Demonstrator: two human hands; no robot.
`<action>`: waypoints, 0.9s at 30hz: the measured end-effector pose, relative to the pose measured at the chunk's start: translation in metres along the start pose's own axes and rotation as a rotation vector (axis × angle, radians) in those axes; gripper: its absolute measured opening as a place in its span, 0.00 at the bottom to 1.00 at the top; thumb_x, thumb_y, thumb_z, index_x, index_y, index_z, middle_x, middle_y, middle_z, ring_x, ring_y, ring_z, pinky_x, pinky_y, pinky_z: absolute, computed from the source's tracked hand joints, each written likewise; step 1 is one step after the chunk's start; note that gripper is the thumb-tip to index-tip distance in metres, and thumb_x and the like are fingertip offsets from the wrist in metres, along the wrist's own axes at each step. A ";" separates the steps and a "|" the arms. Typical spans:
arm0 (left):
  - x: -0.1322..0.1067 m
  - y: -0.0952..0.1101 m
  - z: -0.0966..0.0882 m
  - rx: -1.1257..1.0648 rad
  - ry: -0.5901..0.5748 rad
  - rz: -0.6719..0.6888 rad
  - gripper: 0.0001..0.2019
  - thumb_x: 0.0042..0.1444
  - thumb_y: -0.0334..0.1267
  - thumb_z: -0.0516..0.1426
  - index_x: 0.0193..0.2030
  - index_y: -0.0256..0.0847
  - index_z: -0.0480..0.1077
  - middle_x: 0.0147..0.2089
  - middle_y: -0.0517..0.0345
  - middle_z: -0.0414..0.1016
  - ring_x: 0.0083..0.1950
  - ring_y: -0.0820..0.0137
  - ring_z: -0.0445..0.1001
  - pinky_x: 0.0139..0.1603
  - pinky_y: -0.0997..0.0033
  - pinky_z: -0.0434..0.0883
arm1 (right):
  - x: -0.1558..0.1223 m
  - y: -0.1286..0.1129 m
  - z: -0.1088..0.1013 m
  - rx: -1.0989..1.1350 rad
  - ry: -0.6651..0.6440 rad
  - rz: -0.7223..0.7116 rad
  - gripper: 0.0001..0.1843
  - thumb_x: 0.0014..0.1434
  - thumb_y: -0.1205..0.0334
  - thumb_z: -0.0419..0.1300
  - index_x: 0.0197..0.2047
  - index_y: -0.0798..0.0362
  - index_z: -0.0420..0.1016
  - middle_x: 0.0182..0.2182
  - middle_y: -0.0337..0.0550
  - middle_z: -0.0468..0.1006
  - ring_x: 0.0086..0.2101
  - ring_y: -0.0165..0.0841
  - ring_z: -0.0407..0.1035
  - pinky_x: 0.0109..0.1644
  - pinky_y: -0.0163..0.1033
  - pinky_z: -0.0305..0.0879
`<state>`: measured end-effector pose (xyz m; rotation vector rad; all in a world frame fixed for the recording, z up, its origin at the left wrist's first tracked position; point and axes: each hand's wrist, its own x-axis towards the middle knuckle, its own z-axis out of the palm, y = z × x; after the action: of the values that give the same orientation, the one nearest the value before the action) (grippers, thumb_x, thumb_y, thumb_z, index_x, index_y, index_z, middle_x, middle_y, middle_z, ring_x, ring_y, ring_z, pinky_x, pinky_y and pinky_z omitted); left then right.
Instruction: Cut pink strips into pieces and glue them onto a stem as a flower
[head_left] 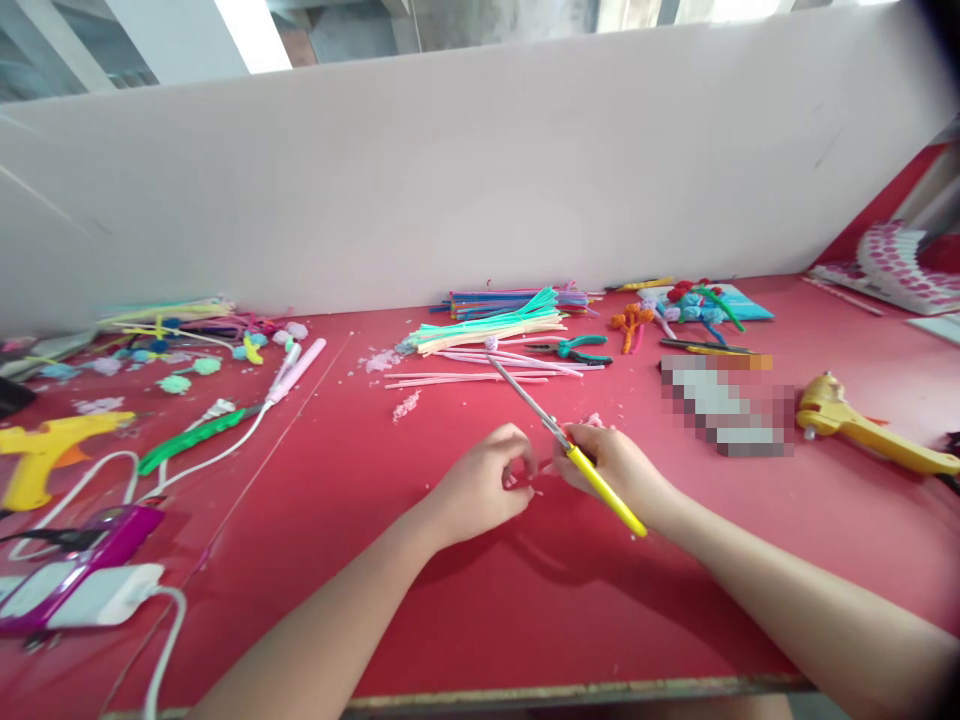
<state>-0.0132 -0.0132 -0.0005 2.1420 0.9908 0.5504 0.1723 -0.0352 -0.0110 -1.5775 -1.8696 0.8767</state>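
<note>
My right hand (611, 465) is closed around a pair of scissors with yellow handles (609, 495); the blades point away from me and to the left. A bit of pink fuzz pokes out above its knuckles. Just to the left, my left hand (484, 485) curls with its fingertips pinched together near small pink bits. What exactly those fingers hold is too small to make out. Beyond the hands lie loose pink pipe cleaners (480, 378), and behind them a bundle of mint and cream pipe cleaners (495, 325).
Teal-handled pliers (581, 350) lie by the bundle. A yellow glue gun (862, 425) rests at right, another yellow glue gun (52, 445) at left. Near the left one are a green-handled tool (195, 440), a pink styling iron (296, 370) and a white power strip (112, 595) with cords. A white partition (450, 180) stands behind.
</note>
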 end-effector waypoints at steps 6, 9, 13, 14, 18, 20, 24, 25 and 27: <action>0.000 0.004 0.004 0.052 0.089 0.033 0.05 0.51 0.36 0.54 0.35 0.42 0.68 0.34 0.59 0.65 0.27 0.76 0.62 0.28 0.75 0.62 | -0.001 0.003 0.010 0.047 -0.024 -0.030 0.06 0.47 0.60 0.52 0.25 0.54 0.62 0.18 0.31 0.58 0.20 0.24 0.51 0.22 0.30 0.46; 0.000 0.006 0.005 0.122 0.096 0.068 0.04 0.52 0.33 0.52 0.32 0.40 0.68 0.30 0.60 0.64 0.28 0.76 0.62 0.30 0.75 0.61 | -0.001 -0.001 0.010 0.074 -0.024 0.011 0.06 0.48 0.60 0.51 0.26 0.54 0.62 0.18 0.31 0.58 0.20 0.24 0.52 0.21 0.30 0.47; 0.000 0.008 0.008 0.174 0.118 0.109 0.04 0.52 0.32 0.51 0.28 0.39 0.66 0.29 0.60 0.64 0.30 0.74 0.63 0.32 0.75 0.61 | -0.002 -0.008 0.007 0.080 0.001 0.044 0.06 0.49 0.61 0.51 0.25 0.54 0.61 0.16 0.31 0.59 0.19 0.24 0.54 0.21 0.30 0.48; 0.000 0.008 0.008 0.181 0.123 0.104 0.04 0.52 0.32 0.51 0.28 0.39 0.66 0.29 0.60 0.64 0.30 0.74 0.63 0.31 0.74 0.61 | -0.002 -0.008 0.007 0.078 0.002 0.040 0.06 0.49 0.61 0.51 0.24 0.54 0.62 0.16 0.31 0.59 0.19 0.24 0.54 0.21 0.30 0.48; 0.000 0.006 0.010 0.181 0.136 0.058 0.05 0.51 0.31 0.51 0.28 0.40 0.67 0.29 0.60 0.64 0.29 0.74 0.63 0.30 0.74 0.61 | -0.002 -0.007 0.007 0.057 0.006 0.024 0.07 0.49 0.59 0.51 0.26 0.54 0.63 0.17 0.32 0.60 0.19 0.25 0.54 0.21 0.30 0.47; 0.000 0.005 0.011 0.169 0.137 0.046 0.05 0.51 0.31 0.51 0.28 0.40 0.67 0.29 0.60 0.65 0.28 0.75 0.63 0.30 0.75 0.61 | -0.002 -0.006 0.008 0.045 0.011 0.021 0.08 0.50 0.59 0.51 0.27 0.54 0.64 0.17 0.32 0.61 0.20 0.25 0.55 0.21 0.30 0.47; 0.000 0.005 0.012 0.160 0.135 0.049 0.04 0.51 0.31 0.52 0.28 0.40 0.67 0.29 0.60 0.65 0.30 0.74 0.63 0.32 0.75 0.61 | -0.002 -0.006 0.009 0.025 0.021 -0.006 0.06 0.49 0.60 0.52 0.26 0.54 0.63 0.19 0.33 0.61 0.22 0.25 0.56 0.24 0.31 0.49; 0.000 0.005 0.012 0.152 0.138 0.046 0.04 0.50 0.31 0.52 0.28 0.40 0.67 0.29 0.60 0.65 0.30 0.74 0.63 0.32 0.74 0.61 | -0.002 -0.006 0.009 0.020 0.024 -0.009 0.06 0.49 0.60 0.52 0.26 0.54 0.63 0.19 0.33 0.61 0.22 0.25 0.56 0.24 0.31 0.49; 0.000 0.006 0.011 0.106 0.150 0.025 0.04 0.50 0.32 0.53 0.27 0.40 0.67 0.29 0.61 0.65 0.29 0.74 0.63 0.31 0.75 0.61 | -0.002 -0.006 0.008 0.005 0.027 -0.015 0.07 0.49 0.58 0.52 0.26 0.54 0.62 0.19 0.33 0.61 0.22 0.25 0.55 0.24 0.30 0.49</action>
<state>-0.0032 -0.0206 -0.0034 2.2355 1.0978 0.6925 0.1629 -0.0392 -0.0112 -1.5627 -1.8566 0.8486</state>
